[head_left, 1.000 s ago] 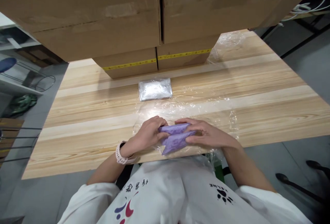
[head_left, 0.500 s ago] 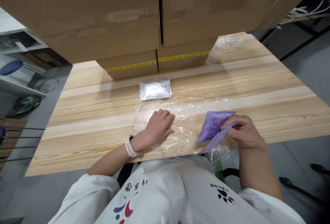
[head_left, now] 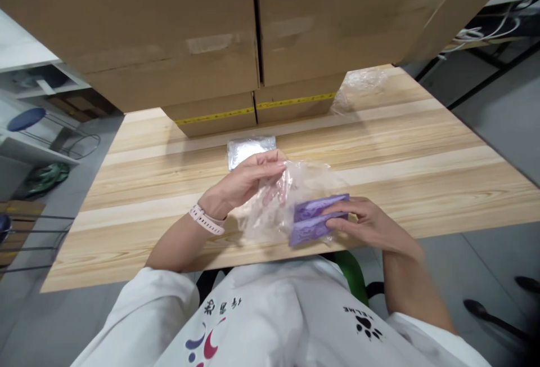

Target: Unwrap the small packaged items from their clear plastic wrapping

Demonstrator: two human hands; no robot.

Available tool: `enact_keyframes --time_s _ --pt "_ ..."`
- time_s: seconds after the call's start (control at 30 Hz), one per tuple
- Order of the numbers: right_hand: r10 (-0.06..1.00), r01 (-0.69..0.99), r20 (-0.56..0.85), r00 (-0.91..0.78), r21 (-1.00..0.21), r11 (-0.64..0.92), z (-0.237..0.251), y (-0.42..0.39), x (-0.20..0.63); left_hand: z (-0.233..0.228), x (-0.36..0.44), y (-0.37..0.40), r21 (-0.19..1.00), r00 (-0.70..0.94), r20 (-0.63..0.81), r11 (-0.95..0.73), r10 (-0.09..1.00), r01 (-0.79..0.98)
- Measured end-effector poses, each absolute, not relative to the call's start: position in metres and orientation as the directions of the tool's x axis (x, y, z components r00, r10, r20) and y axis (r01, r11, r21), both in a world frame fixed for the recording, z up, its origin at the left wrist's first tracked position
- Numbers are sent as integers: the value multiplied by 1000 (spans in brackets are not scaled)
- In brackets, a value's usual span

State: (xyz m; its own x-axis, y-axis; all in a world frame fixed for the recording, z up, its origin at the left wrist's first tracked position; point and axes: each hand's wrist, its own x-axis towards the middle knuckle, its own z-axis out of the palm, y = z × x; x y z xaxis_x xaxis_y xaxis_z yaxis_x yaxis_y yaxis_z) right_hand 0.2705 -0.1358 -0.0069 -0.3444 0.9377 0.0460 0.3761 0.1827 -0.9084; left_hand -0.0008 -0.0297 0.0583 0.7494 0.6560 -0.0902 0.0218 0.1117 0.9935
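Note:
A crumpled sheet of clear plastic film (head_left: 270,218) rises from the wooden table, pinched at its upper edge by my left hand (head_left: 248,178), which wears a pale pink wristband. My right hand (head_left: 363,220) grips two purple patterned packets (head_left: 310,218), a finger between them, and they lie against the right part of the film. Whether the film is a bag or a flat sheet I cannot tell. Just beyond my left hand lies a shiny silver packet (head_left: 248,148), partly hidden by that hand.
Large cardboard boxes (head_left: 177,35) stand stacked along the far side of the wooden table (head_left: 422,181). Another piece of clear plastic (head_left: 363,85) lies at the far right. A blue stool (head_left: 27,119) is off to the left, and cables (head_left: 485,32) lie on a surface at right.
My left hand, earlier flat on the spread film, has lifted the film and now pinches it. My right hand has brought the purple packets leftward against the film.

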Motion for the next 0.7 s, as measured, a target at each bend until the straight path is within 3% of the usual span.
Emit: enact_keyframes --time_s 0.13,0.3,0.4,0.5,0.57,0.63,0.7 --pt "968 423 75 -239 -890 173 -10 -134 266 46 -2 -38 989 629 -101 145 771 -19" --pt "997 494 66 -50 -865 82 -22 -129 258 52 -7 -55 998 706 1 42 709 -44" --pt "992 498 116 39 -864 81 -26 -126 247 51 0 -64 940 726 176 -333 665 77" --pt "986 440 169 -8 -884 156 -23 -127 238 37 4 -64 666 668 381 -691 639 280" --pt "980 413 192 -49 -890 195 -18 -131 237 27 2 -59 629 637 391 -698 664 342" --pt "973 392 222 -63 -891 229 -14 -134 238 21 -5 -54 756 655 299 -591 694 281" --pt "959 367 277 -51 -888 276 -11 -136 240 18 -11 -53 910 720 148 -378 678 169"
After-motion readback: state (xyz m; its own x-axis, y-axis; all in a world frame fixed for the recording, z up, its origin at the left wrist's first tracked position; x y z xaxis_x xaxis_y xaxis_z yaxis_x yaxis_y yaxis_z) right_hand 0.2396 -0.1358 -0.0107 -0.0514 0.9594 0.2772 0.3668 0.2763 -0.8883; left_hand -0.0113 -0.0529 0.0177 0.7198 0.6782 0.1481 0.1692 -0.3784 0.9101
